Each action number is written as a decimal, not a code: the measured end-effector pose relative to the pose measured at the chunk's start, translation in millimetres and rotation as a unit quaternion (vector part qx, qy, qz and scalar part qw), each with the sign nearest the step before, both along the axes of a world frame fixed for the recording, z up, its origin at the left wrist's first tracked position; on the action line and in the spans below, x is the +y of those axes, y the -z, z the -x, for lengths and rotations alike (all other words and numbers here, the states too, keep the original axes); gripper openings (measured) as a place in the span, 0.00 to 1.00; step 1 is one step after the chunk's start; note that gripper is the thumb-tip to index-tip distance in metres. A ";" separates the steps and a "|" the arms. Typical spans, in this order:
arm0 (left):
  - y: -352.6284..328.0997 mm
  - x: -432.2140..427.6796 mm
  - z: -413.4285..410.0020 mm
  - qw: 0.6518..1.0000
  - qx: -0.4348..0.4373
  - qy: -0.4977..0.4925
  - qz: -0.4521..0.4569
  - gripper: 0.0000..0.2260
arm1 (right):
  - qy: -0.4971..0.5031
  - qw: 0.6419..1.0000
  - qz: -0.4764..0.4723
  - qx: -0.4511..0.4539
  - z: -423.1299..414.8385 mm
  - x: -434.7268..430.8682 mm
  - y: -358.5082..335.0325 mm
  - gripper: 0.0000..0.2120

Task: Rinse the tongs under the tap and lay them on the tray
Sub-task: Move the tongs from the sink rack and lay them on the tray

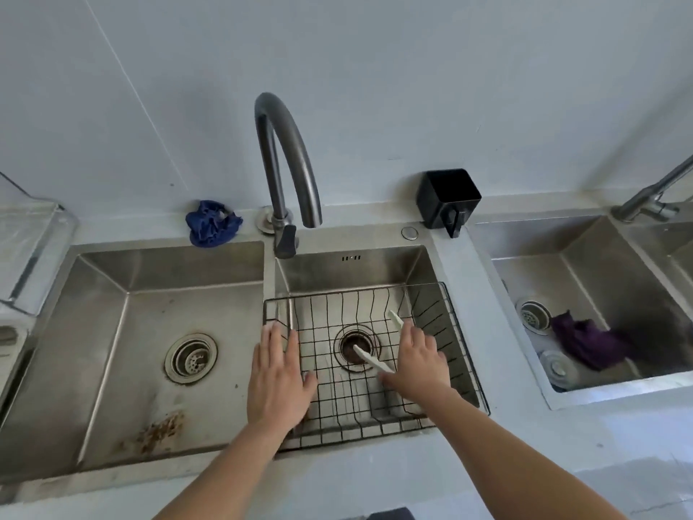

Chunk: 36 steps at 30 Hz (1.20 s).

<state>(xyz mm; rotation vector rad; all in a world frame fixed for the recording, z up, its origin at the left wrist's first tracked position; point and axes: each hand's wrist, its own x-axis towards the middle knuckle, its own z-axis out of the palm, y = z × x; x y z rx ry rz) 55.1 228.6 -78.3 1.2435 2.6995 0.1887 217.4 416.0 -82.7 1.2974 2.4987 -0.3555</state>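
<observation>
Seemingly mid-pickup: the right hand (416,360) grips the white plastic tongs (369,360) inside the black wire basket (442,313); the left hand (279,377) lies flat, fingers straight. Next, lift them under the curved steel tap (288,152).

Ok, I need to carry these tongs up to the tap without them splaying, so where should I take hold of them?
Pinch the tongs across both arms, midway, from above with the right hand, which is over them. Their white arms fan apart toward the back of the wire basket and seem to join near you, so a mid-length squeeze closes them.
</observation>
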 end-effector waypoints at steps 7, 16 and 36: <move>10.9 3.4 -6.2 0.997 0.054 -0.009 0.047 0.37 | -0.045 0.999 0.005 0.019 -6.3 11.4 21.0 0.56; 7.1 3.9 -6.5 0.998 0.034 -0.011 0.044 0.34 | -0.070 0.994 -0.025 0.082 -3.2 9.6 -3.4 0.51; -79.2 -76.9 -2.0 0.973 0.050 -0.216 -0.059 0.33 | -0.265 0.933 -0.009 0.242 86.2 -60.7 -89.5 0.54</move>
